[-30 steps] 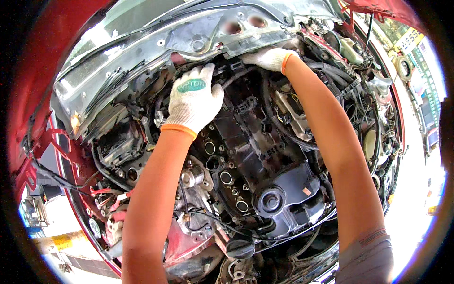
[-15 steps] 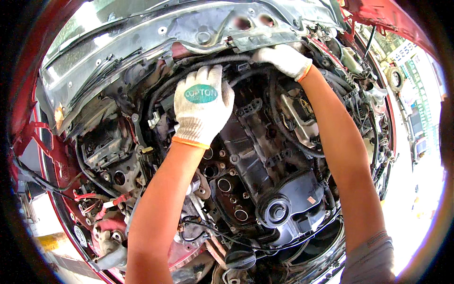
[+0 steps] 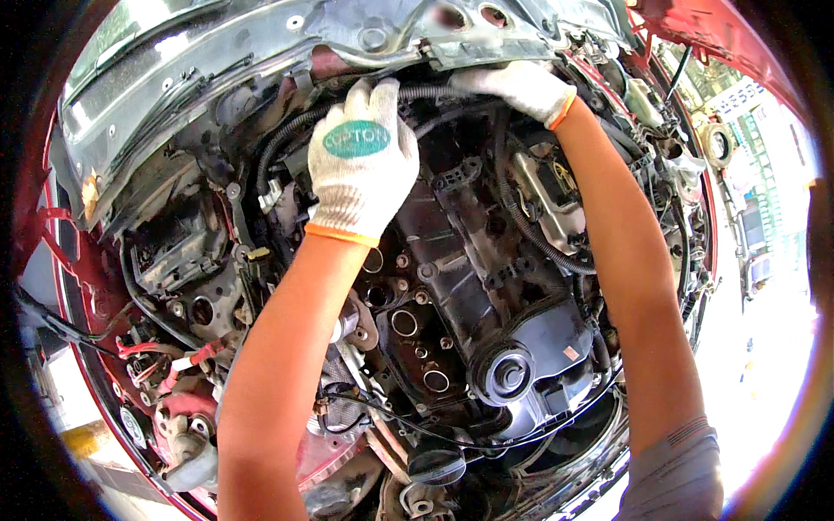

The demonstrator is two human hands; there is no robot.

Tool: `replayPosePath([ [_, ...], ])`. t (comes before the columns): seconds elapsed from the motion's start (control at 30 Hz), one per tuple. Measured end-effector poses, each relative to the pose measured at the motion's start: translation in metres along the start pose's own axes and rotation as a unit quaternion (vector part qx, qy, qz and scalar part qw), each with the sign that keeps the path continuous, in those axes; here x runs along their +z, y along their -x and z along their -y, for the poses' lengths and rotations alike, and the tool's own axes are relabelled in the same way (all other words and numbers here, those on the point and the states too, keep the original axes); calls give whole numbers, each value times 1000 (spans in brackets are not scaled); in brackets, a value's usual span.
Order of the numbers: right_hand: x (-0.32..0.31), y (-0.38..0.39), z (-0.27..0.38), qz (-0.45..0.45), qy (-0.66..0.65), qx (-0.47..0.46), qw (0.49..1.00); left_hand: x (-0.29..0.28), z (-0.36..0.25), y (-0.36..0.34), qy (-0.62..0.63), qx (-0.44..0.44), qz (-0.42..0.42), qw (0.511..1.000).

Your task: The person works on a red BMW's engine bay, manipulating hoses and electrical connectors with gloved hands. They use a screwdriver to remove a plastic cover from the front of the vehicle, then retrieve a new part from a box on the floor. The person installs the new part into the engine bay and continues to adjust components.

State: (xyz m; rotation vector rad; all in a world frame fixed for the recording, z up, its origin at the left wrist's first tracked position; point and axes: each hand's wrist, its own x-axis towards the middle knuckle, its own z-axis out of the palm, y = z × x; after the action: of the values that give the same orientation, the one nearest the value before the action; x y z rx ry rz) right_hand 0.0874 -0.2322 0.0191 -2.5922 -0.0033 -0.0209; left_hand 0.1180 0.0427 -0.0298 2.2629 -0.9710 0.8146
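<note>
White knit gloves with orange cuffs cover both hands. At the back of an open engine bay, my left hand (image 3: 360,156) is closed around a black corrugated conduit (image 3: 426,90), its fingertips curled over the far side. My right hand (image 3: 519,90) grips the same conduit farther right, close under the cowl edge; its fingertips are partly hidden. From my left hand the conduit bends down and left. Below the hands lies the engine with its black valve cover (image 3: 447,265) and a round black cap (image 3: 506,373) at the front.
The grey cowl panel (image 3: 356,39) borders the hands at the back. To the right, a second corrugated conduit (image 3: 521,234) passes a metal box (image 3: 549,204). Red cables (image 3: 195,360) lie at left, and a thin black cable (image 3: 417,427) crosses the front.
My left hand has shifted up and left with its section of conduit, and my right hand slightly up. The whole view has moved a little as well.
</note>
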Motion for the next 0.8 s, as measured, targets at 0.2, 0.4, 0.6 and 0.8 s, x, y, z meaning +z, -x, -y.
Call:
replayPosePath([
  [0.2, 4, -17, -24, -75, 121, -4, 990, 1, 2, -5, 11, -23, 29, 999],
  [0.4, 5, -22, -30, -26, 95, 13, 995, 4, 6, -4, 20, -33, 41, 998],
  [0.6, 7, -24, -10, -61, 134, -63, 987, 4, 5, -6, 26, -33, 44, 998],
  [0.8, -4, -31, 32, -48, 298, -104, 948, 4, 5, -6, 30, -38, 42, 998],
])
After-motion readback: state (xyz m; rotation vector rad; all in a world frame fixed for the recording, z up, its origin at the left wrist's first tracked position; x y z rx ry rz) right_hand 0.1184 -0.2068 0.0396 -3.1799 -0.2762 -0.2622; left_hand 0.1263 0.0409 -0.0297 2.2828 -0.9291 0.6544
